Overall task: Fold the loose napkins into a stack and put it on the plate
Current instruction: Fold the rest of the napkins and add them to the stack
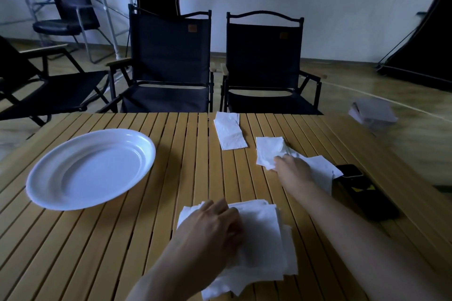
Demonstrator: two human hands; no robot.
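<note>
Under the left hand [215, 225], gripped by curled fingers, sits the stack [264, 234]; the plate [97, 168] is off to its left. Further out, the right hand [292, 171] pinches a crumpled napkin [267, 151]. I'd flatten it first, then fold square.

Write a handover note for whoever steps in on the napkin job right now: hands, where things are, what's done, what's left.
Left hand rests on the napkin stack at the near edge of the table; grip unclear.
Right hand pinches a crumpled napkin farther back, on the right.
A loose napkin lies under that wrist; a folded napkin lies near the far edge.
Plate: on the left, nothing on it.
Done: stack started.
Left: fold the remaining napkins, add them, set the stack on the plate.
</note>
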